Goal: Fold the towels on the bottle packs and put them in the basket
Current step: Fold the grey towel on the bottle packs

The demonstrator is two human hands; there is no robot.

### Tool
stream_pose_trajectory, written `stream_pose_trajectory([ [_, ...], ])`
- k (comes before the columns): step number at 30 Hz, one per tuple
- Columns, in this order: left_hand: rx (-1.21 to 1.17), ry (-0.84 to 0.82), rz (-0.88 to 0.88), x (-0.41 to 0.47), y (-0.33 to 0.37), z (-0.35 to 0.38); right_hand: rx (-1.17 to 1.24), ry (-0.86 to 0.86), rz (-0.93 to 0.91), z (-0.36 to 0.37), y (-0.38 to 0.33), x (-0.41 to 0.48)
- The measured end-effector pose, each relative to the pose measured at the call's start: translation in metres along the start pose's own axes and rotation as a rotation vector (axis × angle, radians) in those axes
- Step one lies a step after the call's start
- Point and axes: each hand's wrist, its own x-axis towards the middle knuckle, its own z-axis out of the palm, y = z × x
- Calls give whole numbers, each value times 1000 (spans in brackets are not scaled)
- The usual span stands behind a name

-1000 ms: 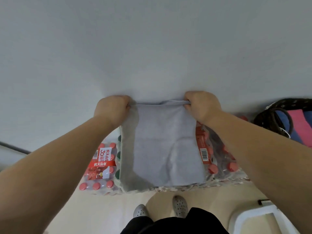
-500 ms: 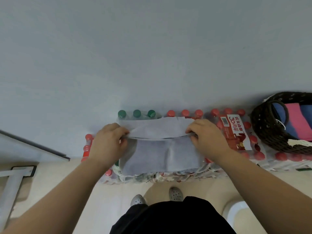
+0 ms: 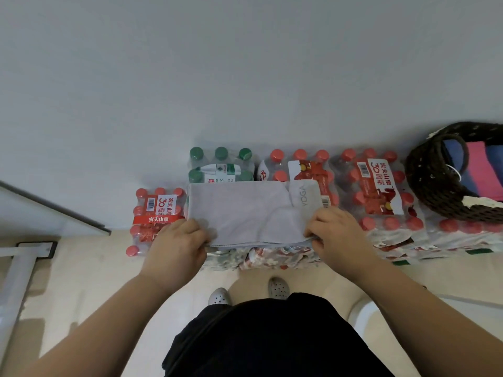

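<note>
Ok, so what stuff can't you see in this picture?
All in the head view.
Basket: cut off by the right edge, so the towels inside cannot be counted.
Bottle packs: the tops under the grey towel are covered by it.
Fingers of the left hand and right hand: tips hidden behind the knuckles at the towel's near edge.
Labels: small print too small to read.

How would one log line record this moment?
left hand: pinches towel edge | right hand: pinches towel edge | towel: folded on bottle packs | basket: right
</note>
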Motion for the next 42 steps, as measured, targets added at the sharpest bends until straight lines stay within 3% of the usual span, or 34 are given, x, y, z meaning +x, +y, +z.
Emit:
stream_pose_trajectory([
  [4,13,-85,-38,-5,0,-1,-17,-70,69,1,-7,-3],
  [8,61,70,-90,5,11,-6,64,42,126,-9,-25,14],
  [10,85,93,-106,18,20,-6,52,16,163,-6,-34,30],
  [14,112,-83,-149,42,28,6,92,-104,343,17,-35,63],
  [18,180,-211,-183,46,19,25,19,35,466,30,-9,69],
  [29,220,-216,-178,71,17,26,-139,196,306,26,36,87],
  [36,266,-246,-160,116,17,24,-156,79,388,8,53,115],
  [38,266,-245,-170,117,16,22,-80,49,285,8,31,114],
  [42,255,-266,-211,115,21,20,-45,-63,-105,12,-3,88],
])
